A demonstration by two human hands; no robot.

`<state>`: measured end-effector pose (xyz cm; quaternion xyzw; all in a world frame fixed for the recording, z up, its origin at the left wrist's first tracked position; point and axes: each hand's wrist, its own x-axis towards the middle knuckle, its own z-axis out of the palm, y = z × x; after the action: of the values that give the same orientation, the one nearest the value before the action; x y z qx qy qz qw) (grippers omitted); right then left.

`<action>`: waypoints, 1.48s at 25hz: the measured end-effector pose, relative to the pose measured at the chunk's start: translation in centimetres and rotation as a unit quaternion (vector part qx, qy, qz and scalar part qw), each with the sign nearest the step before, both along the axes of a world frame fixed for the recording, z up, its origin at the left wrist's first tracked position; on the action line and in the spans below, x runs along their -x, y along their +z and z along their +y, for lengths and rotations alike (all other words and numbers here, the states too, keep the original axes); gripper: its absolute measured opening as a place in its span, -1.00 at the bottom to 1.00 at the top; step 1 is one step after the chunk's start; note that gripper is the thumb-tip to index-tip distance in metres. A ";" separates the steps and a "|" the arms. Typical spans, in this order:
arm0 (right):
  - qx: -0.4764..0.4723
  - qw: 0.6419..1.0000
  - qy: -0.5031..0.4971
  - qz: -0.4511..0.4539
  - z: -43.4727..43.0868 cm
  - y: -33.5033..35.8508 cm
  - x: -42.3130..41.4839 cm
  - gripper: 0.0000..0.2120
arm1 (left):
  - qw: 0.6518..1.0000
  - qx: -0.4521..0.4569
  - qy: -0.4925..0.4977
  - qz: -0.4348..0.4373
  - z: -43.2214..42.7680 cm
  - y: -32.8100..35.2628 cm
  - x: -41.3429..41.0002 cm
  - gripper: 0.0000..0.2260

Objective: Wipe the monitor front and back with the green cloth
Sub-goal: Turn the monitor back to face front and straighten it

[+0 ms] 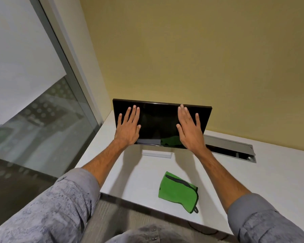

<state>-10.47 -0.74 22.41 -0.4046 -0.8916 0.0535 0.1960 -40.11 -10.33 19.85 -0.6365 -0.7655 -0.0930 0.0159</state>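
Observation:
A black flat monitor (pixel 159 123) stands on a silver base (pixel 156 153) at the back of the white table (pixel 253 172), its dark screen facing me. My left hand (pixel 128 127) is stretched out flat over the screen's left part, fingers apart. My right hand (pixel 189 130) is spread the same way over the right part. Whether the palms touch the glass I cannot tell. Neither hand holds anything. A folded green cloth (pixel 177 192) with a dark hem lies on the table near the front edge, below my right forearm. Its reflection shows low on the screen.
A grey cable hatch (pixel 230 148) is set into the table right of the monitor, lid raised. A yellow wall (pixel 200 58) rises close behind. A glass partition (pixel 33 111) runs along the left. The table's front edge crosses near my elbows.

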 end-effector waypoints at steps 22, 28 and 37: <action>0.318 0.927 -0.012 -0.200 -17.6 -25.8 -11.6 -0.07 | 0.903 0.358 -0.232 0.052 -9.9 -19.9 -18.9 -0.18; 0.314 0.926 -0.046 -0.206 -17.6 -26.2 -11.5 0.01 | 0.915 0.311 -0.241 0.092 -10.4 -22.1 -18.1 -0.18; 0.337 0.930 -0.080 -0.125 -16.4 -24.0 -11.5 -0.09 | 0.912 0.283 -0.286 0.081 -8.4 -21.0 -18.6 -0.33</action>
<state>1.00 -17.10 -1.59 -0.5199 -0.8032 0.2842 -0.0616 -21.49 -18.69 -1.18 -0.8114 -0.5409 0.1792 -0.1303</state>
